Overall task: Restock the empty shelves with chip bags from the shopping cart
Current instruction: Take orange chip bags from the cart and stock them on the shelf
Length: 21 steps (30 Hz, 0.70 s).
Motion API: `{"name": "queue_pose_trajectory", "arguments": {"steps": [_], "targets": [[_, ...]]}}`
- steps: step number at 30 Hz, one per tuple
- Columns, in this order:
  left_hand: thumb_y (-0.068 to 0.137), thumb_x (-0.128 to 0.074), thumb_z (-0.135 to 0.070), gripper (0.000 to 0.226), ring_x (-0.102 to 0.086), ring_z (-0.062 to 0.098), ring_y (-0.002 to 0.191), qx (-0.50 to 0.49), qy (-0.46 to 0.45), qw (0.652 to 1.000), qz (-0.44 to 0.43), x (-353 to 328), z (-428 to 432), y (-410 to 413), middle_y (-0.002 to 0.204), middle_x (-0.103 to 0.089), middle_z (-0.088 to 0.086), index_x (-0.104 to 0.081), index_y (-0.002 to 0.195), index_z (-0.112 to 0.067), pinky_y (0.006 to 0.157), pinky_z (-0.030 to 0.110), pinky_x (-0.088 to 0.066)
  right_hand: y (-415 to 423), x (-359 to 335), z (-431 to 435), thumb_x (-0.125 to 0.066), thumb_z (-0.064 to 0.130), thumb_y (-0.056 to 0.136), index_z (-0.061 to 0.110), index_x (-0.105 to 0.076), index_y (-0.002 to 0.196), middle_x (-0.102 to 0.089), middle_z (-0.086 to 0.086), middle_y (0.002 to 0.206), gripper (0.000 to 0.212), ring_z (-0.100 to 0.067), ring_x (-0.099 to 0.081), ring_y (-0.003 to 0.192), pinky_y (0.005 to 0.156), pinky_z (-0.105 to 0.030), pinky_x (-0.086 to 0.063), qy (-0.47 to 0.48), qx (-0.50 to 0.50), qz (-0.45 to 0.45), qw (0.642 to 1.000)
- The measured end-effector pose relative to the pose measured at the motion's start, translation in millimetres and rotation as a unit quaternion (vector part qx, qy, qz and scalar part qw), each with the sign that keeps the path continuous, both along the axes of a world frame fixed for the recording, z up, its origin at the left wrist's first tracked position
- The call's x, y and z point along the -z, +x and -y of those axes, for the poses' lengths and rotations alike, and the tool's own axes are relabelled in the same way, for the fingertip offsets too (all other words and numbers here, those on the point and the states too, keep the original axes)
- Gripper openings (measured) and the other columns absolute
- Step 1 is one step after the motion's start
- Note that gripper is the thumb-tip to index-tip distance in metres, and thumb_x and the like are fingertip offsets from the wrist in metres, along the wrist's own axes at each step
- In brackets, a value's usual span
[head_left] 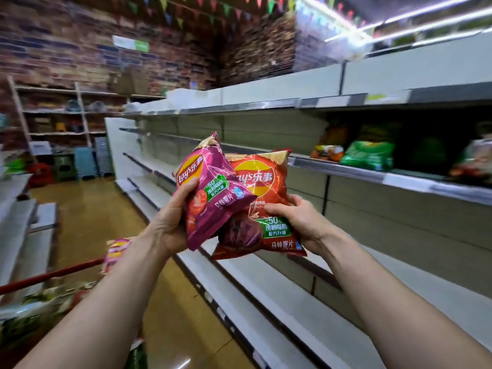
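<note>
1. A shopping cart stood nearest the camera, on the aisle side of the shelving unit, with its red rim in view. It held a pink-and-yellow chip bag and several green packs, all blurred.
2. The left hand was raised before the shelving unit. It gripped the magenta chip bag at the lower left edge, thumb across the front.
3. The right hand gripped the red chip bag at its lower right, fingers curled over the front. The two hands were close together but apart. The magenta bag overlapped the left part of the red one, and both hung in the air in front of the unit, on none of its boards.
4. The unit's lower tiers showed pale boards with grey front strips.
5. On the unit's upper right tier lay a green bag, with an orange bag just beside it. What lay further right on that tier was too blurred to tell.
6. A glossy tan floor ran alongside the unit.
7. Past the unit's far end stood stacked plastic stools and a wooden rack against a brick wall. Coloured bunting hung above.
</note>
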<state>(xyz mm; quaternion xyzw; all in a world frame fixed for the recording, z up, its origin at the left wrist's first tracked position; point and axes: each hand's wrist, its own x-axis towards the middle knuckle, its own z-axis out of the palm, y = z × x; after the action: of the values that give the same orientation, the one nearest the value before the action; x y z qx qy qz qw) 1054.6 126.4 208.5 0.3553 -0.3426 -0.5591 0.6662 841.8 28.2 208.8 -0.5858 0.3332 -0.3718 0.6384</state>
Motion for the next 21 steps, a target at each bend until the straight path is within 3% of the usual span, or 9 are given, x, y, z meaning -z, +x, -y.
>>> {"name": "queue_pose_trajectory", "arguments": {"steps": [3,7,9,12,17,21], "targets": [[0.032,-0.098,-0.04,0.087,-0.072,0.025,0.085,0.046,-0.003,0.999,0.008,-10,18,-63,0.102,-0.074,0.009,-0.071,0.111,-0.017,0.081,0.049,-0.057,-71,-10,-1,-0.077,0.01,0.079,0.008,-0.038,0.137,-0.069,-0.016,0.108,0.069,-0.025,-0.07,0.076,0.068,-0.04,-0.059,-0.009,0.044,0.002,0.999],[0.04,-0.095,-0.041,0.071,-0.073,0.022,0.077,0.09,-0.01,0.996,0.001,-23,29,-144,0.096,-0.075,0.008,-0.073,0.102,-0.015,0.07,0.043,-0.06,-156,-19,-9,-0.079,0.013,0.078,0.008,-0.042,0.137,-0.07,-0.014,0.107,0.07,-0.024,-0.072,0.079,0.067,-0.035,-0.058,-0.033,0.108,0.005,0.994],[0.039,-0.094,-0.042,0.068,-0.073,0.022,0.078,0.114,-0.011,0.993,0.003,-27,31,-179,0.096,-0.075,0.007,-0.075,0.098,-0.015,0.077,0.044,-0.059,-194,-23,-16,-0.079,0.014,0.077,0.009,-0.043,0.138,-0.07,-0.015,0.109,0.071,-0.027,-0.072,0.083,0.069,-0.037,-0.059,-0.038,0.129,0.006,0.991],[0.029,-0.097,-0.042,0.086,-0.072,0.024,0.083,0.145,-0.012,0.989,0.009,-31,35,-227,0.1,-0.074,0.007,-0.071,0.107,-0.017,0.086,0.047,-0.055,-246,-26,-27,-0.08,0.015,0.077,0.011,-0.044,0.137,-0.071,-0.015,0.109,0.07,-0.03,-0.072,0.087,0.073,-0.042,-0.059,-0.044,0.155,0.007,0.987],[0.028,-0.098,-0.04,0.091,-0.071,0.024,0.083,0.2,-0.016,0.98,-0.008,-32,43,-302,0.101,-0.073,0.007,-0.068,0.11,-0.016,0.089,0.049,-0.052,-324,-31,-48,-0.078,0.014,0.078,0.011,-0.043,0.136,-0.071,-0.014,0.108,0.067,-0.029,-0.072,0.086,0.069,-0.037,-0.059,-0.051,0.202,0.006,0.978],[0.028,-0.098,-0.041,0.097,-0.071,0.024,0.086,0.244,-0.012,0.97,-0.013,-33,52,-357,0.104,-0.073,0.007,-0.065,0.116,-0.017,0.093,0.048,-0.049,-381,-33,-62,-0.079,0.015,0.077,0.012,-0.043,0.136,-0.07,-0.013,0.11,0.069,-0.029,-0.072,0.089,0.077,-0.04,-0.059,-0.056,0.247,-0.003,0.967]]}}
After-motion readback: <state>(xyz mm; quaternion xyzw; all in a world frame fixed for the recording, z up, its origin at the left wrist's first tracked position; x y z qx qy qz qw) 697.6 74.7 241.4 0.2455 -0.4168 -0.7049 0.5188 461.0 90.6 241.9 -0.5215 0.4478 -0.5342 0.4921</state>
